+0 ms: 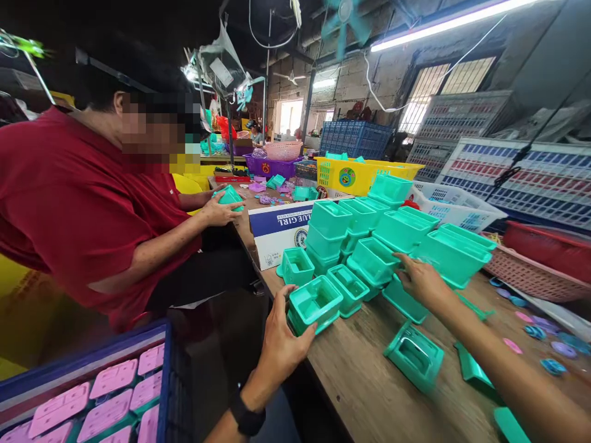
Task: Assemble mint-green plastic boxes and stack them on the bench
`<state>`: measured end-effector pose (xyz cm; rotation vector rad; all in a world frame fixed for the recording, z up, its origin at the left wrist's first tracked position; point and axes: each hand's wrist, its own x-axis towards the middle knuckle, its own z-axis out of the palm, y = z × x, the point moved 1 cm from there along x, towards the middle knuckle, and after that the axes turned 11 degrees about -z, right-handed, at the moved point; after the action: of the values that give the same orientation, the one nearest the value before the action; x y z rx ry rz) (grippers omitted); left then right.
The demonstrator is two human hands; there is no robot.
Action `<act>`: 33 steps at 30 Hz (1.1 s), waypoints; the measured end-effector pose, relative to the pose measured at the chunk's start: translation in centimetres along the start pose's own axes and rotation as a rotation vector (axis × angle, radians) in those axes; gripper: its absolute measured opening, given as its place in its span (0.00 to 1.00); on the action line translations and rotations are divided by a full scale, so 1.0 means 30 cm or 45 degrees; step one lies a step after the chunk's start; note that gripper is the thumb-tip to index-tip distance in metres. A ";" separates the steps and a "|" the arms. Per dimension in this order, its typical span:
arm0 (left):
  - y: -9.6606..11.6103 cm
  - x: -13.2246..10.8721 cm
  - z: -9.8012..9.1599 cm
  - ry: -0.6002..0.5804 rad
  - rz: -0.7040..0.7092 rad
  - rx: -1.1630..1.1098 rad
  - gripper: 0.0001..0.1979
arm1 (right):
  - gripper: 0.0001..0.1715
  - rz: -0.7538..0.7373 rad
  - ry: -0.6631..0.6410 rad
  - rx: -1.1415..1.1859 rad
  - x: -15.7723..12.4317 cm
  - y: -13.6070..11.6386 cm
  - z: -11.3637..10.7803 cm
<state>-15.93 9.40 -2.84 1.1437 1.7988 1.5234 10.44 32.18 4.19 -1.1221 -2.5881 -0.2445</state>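
My left hand [287, 335] grips a teal plastic box [318, 301] at the table's front edge, thumb on the near side and fingers at its left. Beyond it, my right hand [418, 277] reaches over the table, fingertips at the rim of another teal box [375, 257] in the group; whether it grips that box I cannot tell. Several more open-topped teal boxes [330, 221] stand stacked in rows around both hands. Below my right forearm, a teal part with a rectangular opening [415, 355] lies tilted on the wooden table [355, 369].
To my left, a person in a red shirt [92, 203] holds a teal piece [229, 195]. A white carton [277, 231] stands behind the boxes. At lower left is a blue crate [168, 369] of pink-topped boxes. A yellow basket [383, 171] and pink basket [530, 271] stand farther back.
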 end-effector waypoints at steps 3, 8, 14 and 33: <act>0.042 0.016 -0.025 -0.135 0.045 -0.150 0.35 | 0.29 0.072 0.056 0.023 -0.038 -0.037 0.025; 0.099 0.067 -0.021 -0.413 0.104 -0.318 0.32 | 0.32 0.126 0.133 0.085 -0.038 -0.075 0.049; 0.130 0.125 -0.009 -0.680 0.151 -0.375 0.32 | 0.33 0.108 0.304 0.357 -0.106 -0.223 -0.033; -0.007 0.167 0.302 -0.084 -0.049 -0.013 0.52 | 0.48 0.302 0.370 0.757 -0.032 -0.309 0.064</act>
<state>-11.15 18.44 -4.52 1.1351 1.7574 1.4545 3.84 25.77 1.76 -1.0522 -2.0394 0.3672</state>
